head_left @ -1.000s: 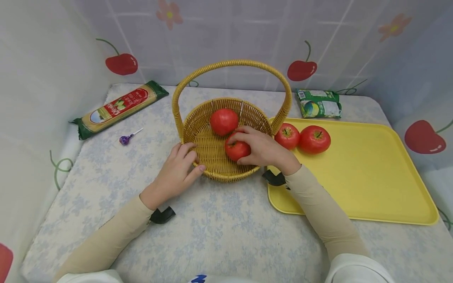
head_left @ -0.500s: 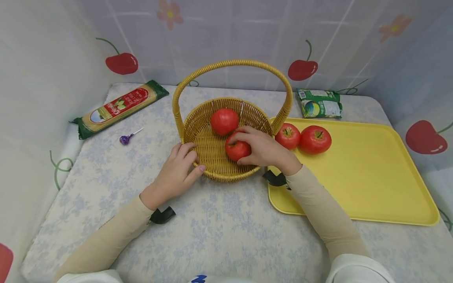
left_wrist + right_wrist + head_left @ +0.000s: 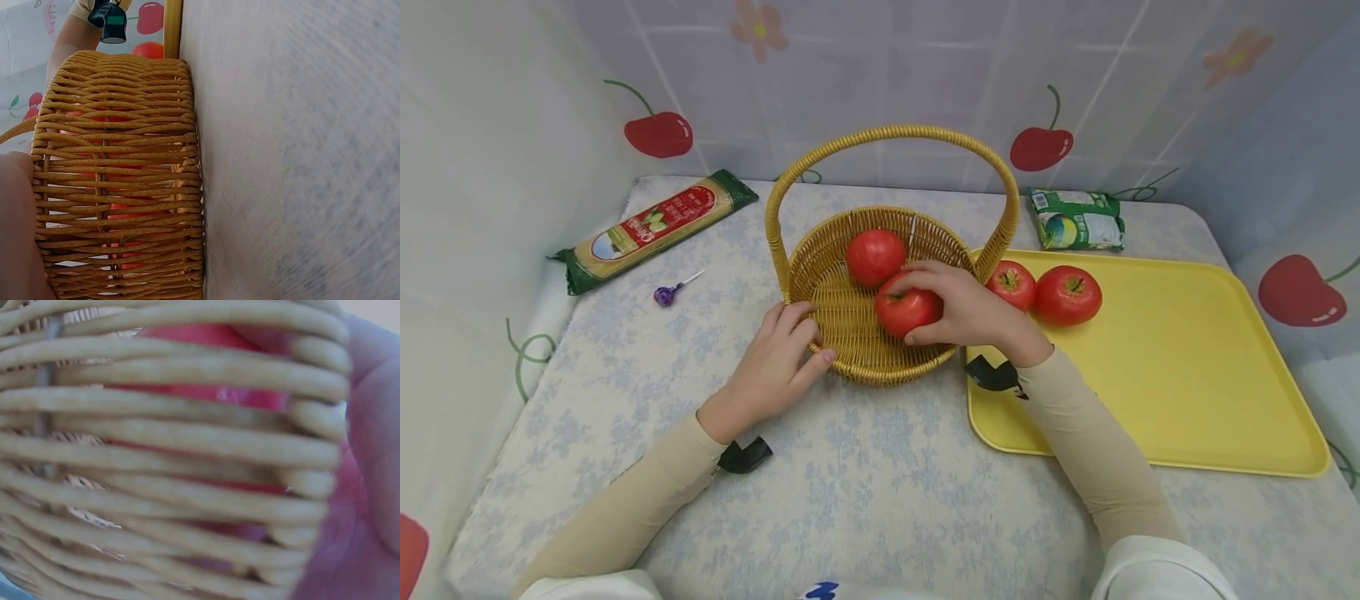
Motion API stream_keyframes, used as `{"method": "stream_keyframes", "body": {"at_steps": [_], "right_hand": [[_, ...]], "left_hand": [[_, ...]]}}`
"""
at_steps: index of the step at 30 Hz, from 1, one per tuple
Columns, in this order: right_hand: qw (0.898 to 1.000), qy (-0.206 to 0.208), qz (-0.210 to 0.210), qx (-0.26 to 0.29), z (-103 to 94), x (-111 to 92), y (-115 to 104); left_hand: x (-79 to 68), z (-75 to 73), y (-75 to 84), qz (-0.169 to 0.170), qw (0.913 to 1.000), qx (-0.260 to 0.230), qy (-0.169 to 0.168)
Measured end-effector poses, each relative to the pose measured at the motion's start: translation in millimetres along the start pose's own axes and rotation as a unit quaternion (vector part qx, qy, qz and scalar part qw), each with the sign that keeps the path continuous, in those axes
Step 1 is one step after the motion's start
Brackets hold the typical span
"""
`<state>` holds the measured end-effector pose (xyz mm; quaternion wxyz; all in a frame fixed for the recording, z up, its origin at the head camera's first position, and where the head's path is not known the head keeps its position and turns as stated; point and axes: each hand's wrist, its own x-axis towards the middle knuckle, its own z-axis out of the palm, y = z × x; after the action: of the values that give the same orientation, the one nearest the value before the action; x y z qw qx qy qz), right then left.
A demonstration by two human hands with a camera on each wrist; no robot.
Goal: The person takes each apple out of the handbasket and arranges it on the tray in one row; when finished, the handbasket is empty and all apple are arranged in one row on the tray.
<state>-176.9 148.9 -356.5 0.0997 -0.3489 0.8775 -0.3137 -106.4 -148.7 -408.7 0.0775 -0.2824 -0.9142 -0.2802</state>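
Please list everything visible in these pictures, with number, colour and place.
Wicker basket: 1, golden brown, mid-table
Held fruit: 1, red, at basket's right side
Loose fruit: 1, red, inside basket
Tray fruits: 2, red, tray's far left
Tray: 1, yellow, right of basket
Long packet: 1, tan and green, far left
Lollipop: 1, purple, near long packet
Small packet: 1, green and white, behind tray
Tablecloth: 1, pale, blue-patterned, underneath
Backdrop: count unclear, pale, cherry-printed, behind and beside table
Clothing: count unclear, white, bottom edge
Sleeves: 2, beige, forearms
Straps: 2, black, wrists
Left hand: 1, holding basket's left rim
Right hand: 1, gripping held fruit
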Motion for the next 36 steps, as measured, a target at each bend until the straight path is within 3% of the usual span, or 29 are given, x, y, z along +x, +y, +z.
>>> {"method": "stream_keyframes", "body": {"at_steps": [18, 27, 36], "right_hand": [[0.999, 0.026, 0.022, -0.002, -37.4, -42.4, -15.9], [0.999, 0.045, 0.020, -0.020, -58.0, -85.0, -14.8], [0.993, 0.104, 0.048, -0.027, -76.7, -135.6, -2.2]], "left_hand": [[-0.2, -0.9, -0.5, -0.009, 0.9999, 0.005, -0.007], [-0.3, 0.1, 0.1, -0.005, 1.0000, 0.003, -0.007], [-0.5, 0.2, 0.1, -0.003, 1.0000, -0.001, -0.005]]}}
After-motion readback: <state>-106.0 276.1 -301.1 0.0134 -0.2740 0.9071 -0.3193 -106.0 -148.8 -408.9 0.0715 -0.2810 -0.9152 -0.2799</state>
